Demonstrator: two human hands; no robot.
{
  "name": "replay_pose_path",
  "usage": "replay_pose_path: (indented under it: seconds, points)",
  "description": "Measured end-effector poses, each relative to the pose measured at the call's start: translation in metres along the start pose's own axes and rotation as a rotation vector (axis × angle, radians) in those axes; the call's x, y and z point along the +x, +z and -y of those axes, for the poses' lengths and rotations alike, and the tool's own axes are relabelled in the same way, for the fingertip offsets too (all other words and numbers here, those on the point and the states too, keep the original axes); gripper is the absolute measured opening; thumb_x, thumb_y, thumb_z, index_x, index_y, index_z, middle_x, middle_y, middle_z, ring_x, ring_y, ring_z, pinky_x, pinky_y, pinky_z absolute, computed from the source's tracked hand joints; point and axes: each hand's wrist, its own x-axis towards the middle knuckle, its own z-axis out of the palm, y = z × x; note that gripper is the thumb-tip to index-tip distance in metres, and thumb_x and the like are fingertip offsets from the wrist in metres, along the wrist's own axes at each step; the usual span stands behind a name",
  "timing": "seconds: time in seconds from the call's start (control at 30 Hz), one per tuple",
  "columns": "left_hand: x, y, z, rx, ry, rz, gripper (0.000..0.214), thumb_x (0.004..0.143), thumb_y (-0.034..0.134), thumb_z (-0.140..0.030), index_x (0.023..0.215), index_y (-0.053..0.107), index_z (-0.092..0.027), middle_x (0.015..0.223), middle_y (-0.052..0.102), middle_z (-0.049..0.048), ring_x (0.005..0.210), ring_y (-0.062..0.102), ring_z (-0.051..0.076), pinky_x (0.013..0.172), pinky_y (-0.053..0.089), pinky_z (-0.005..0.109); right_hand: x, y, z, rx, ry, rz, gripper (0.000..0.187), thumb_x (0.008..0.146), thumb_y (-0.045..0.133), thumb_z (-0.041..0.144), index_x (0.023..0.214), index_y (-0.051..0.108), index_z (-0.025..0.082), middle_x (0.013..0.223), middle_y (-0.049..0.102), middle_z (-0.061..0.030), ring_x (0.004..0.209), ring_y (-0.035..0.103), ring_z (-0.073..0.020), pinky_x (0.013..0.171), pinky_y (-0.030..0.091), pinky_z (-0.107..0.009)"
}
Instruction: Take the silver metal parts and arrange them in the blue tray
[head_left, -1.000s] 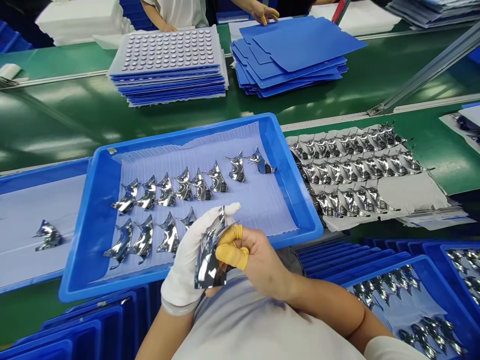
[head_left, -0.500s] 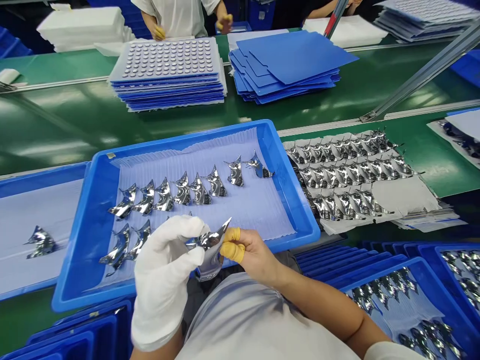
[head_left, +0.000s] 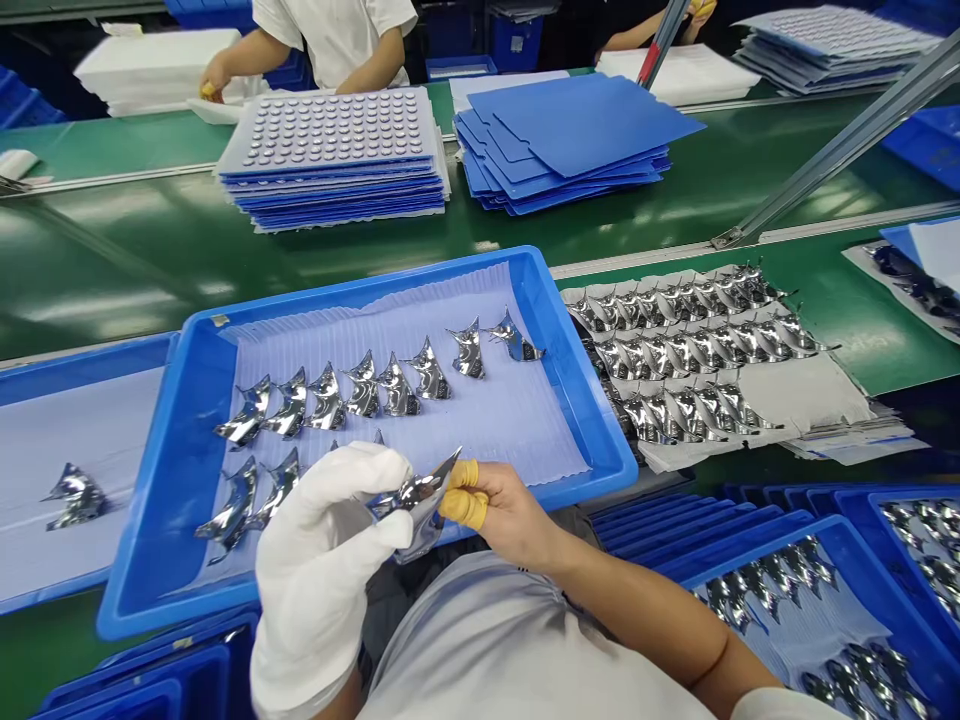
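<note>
In my left hand [head_left: 330, 560], which wears a white glove, a shiny curved metal part [head_left: 422, 500] is pinched between thumb and fingers. My right hand [head_left: 499, 505], with yellow covers on thumb and finger, grips the same part by its right edge. Both hands are over the near rim of a blue tray [head_left: 585, 400] lined with thin pale sheeting. Inside it lies a row of similar chrome parts [head_left: 363, 385], and a few more [head_left: 236, 503] sit at the lower left, partly hidden by my glove.
Rows of chrome parts [head_left: 679, 352] lie on paper at the right. Another blue tray [head_left: 142, 350] holds one part at left. Loaded trays [head_left: 795, 590] stand low right. Across the green bench are stacked sheets of round pieces [head_left: 337, 130], blue sheets [head_left: 570, 130] and a co-worker [head_left: 337, 40]. A metal post [head_left: 817, 160] slants at right.
Both my hands keep hold of the metal part, which has tilted slightly. The co-worker opposite has reached one hand to the white stack at the left. The view has shifted a little.
</note>
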Motion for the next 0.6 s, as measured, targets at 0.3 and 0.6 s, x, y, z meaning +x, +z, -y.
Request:
replay_pose_path:
  seconds: [0.3, 0.6]
  points:
    - [-0.0011, -0.0061, 0.0061, -0.001, 0.013, -0.029, 0.028, 0.081, 0.075, -0.022, 0.107, 0.074, -0.032, 0.104, 0.070, 0.0005, 0.101, 0.064, 0.022, 0.095, 0.050, 0.036, -0.0025, -0.0017, 0.0032, -0.120, -0.056, -0.024, 0.039, 0.090, 0.062, 0.055, 0.076, 0.062, 0.018, 0.074, 0.056, 0.0001, 0.067, 0.050, -0.0121, 0.069, 0.046, -0.027]
    - [0.0015, -0.0057, 0.0063, 0.006, -0.002, -0.051, 0.031, 0.082, 0.074, -0.019, 0.111, 0.075, -0.032, 0.103, 0.073, 0.0002, 0.093, 0.067, 0.016, 0.086, 0.057, 0.024, -0.0078, -0.0052, 0.0075, -0.575, -0.450, -0.033, 0.025, 0.101, 0.053, 0.034, 0.102, 0.073, 0.019, 0.086, 0.070, -0.0089, 0.080, 0.061, -0.0177, 0.076, 0.051, -0.032]
